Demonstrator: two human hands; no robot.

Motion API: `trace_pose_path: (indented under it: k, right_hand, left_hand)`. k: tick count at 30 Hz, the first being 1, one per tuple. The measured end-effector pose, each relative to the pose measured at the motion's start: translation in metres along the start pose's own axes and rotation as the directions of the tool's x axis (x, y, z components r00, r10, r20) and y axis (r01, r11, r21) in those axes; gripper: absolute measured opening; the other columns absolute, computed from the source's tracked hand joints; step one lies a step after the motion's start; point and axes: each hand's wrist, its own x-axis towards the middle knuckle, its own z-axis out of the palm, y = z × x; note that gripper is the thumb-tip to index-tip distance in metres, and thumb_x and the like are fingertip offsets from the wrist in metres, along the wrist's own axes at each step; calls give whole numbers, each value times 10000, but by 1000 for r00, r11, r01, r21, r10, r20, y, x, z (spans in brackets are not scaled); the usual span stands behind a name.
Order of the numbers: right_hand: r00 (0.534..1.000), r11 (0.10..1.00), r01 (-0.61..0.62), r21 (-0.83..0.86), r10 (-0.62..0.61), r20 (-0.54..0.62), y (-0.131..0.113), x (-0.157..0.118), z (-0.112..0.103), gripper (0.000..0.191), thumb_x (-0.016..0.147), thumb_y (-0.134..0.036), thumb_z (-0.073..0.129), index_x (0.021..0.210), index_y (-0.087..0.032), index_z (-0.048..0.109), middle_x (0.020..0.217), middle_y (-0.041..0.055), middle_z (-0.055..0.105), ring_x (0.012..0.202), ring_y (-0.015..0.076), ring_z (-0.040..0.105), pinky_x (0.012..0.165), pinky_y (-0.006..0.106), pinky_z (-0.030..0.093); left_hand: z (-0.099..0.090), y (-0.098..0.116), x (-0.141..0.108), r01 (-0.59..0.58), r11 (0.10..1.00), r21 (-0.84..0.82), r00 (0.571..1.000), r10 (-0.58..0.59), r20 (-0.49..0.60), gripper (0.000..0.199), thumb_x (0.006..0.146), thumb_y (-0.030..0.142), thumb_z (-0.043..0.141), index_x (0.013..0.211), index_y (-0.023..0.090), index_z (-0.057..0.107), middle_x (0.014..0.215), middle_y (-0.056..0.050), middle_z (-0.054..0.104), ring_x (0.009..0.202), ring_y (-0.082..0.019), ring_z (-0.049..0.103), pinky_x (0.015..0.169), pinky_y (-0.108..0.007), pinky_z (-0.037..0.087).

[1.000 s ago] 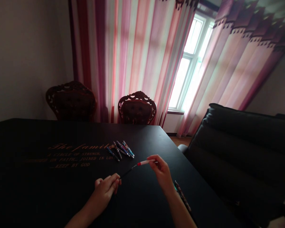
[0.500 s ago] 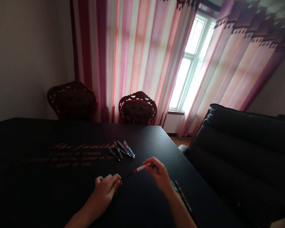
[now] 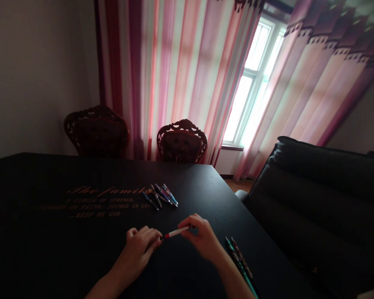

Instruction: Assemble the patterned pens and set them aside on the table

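My right hand point(image 3: 199, 236) pinches a white pen barrel point(image 3: 177, 232) with a red end, held slanted above the black table. My left hand point(image 3: 143, 245) is closed at the barrel's red end, its fingertips on a thin dark pen refill point(image 3: 162, 238). Only a short dark bit of the refill shows; my fingers hide the rest. Beyond my hands, several pens point(image 3: 162, 196) lie in a loose pile. Beside my right forearm lie a green pen point(image 3: 240, 263) and a dark patterned pen point(image 3: 241, 256), side by side.
The black table point(image 3: 193, 178) carries printed lettering point(image 3: 102, 201) on its left part. Two carved chairs point(image 3: 182, 143) stand at its far edge before striped curtains point(image 3: 183, 74). A dark leather sofa point(image 3: 311, 199) is to the right of the table, near the window point(image 3: 252, 83).
My right hand has moved down and left, bringing the white barrel close to my left fingertips. The dark length between them has become much shorter. More of the pens beside my right forearm now shows.
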Motion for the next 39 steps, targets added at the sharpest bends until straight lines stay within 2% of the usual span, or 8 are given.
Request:
trace_pose_path:
  k: [9, 14, 18, 24, 29, 33, 36, 39]
  right_hand:
    - [995, 995, -97, -14, 97, -39, 4, -3, 22, 54, 799, -239, 710, 777, -208, 749, 750, 5, 689, 713, 153, 609, 678, 250, 415]
    - [967, 968, -250, 26, 248, 57, 17, -6, 38, 533, 921, -496, 519, 502, -186, 633, 417, -11, 527, 407, 110, 477, 480, 236, 341]
    - [943, 944, -326, 56, 321, 81, 23, -8, 47, 711, 951, -604, 359, 390, -197, 520, 312, -29, 378, 307, 91, 382, 438, 239, 330]
    - [995, 990, -97, 101, 99, -7, 13, -4, 39, 271, 878, -440, 601, 867, -180, 678, 662, -15, 592, 585, 118, 513, 541, 216, 362]
    - [990, 990, -142, 10, 142, -7, 13, -4, 38, 428, 935, -416, 506, 592, -176, 592, 506, -38, 470, 493, 99, 438, 513, 227, 317]
    - [991, 987, -132, 89, 131, 15, 12, -5, 38, 183, 851, -341, 636, 761, -182, 640, 576, -46, 537, 529, 98, 464, 510, 207, 325]
    - [983, 981, -180, 77, 177, 43, 11, -5, 37, 362, 917, -382, 536, 623, -180, 597, 474, -50, 481, 461, 93, 435, 484, 211, 311]
    - [989, 983, -143, 114, 139, 45, 12, -5, 38, 207, 858, -355, 628, 745, -182, 639, 558, -43, 556, 517, 100, 476, 503, 204, 334]
  left_hand:
    - [4, -1, 0, -53, 998, 20, 998, 54, -27, 204, 960, 383, 477, 942, 292, 659, 895, 21, 674, 871, -179, 571, 868, -379, 219]
    - [6, -5, 0, -104, 994, 42, 994, 106, -34, 160, 950, 325, 503, 937, 292, 659, 891, 26, 682, 880, -173, 577, 857, -372, 204]
    - [6, -6, 0, -126, 991, 43, 991, 127, -31, 149, 945, 310, 514, 925, 298, 662, 894, 38, 688, 890, -170, 583, 861, -373, 189]
    - [-2, -4, 0, -42, 998, 38, 997, 44, -58, 191, 948, 390, 510, 912, 309, 680, 858, 38, 688, 876, -182, 580, 833, -368, 188]
    - [-2, -3, 0, -70, 997, 36, 997, 71, -16, 204, 952, 382, 504, 902, 296, 682, 861, 31, 692, 889, -183, 575, 843, -370, 185]
    - [-2, -2, 0, -53, 998, 41, 998, 54, -25, 196, 949, 373, 512, 911, 290, 685, 865, 22, 695, 879, -182, 573, 839, -372, 185]
    - [-4, -1, 0, -85, 996, 37, 996, 85, -11, 199, 954, 373, 506, 917, 294, 684, 862, 27, 696, 877, -174, 573, 841, -369, 187]
    - [-5, 1, 0, -90, 995, 42, 996, 91, -16, 216, 960, 375, 496, 900, 283, 682, 849, 28, 695, 869, -171, 573, 829, -365, 191]
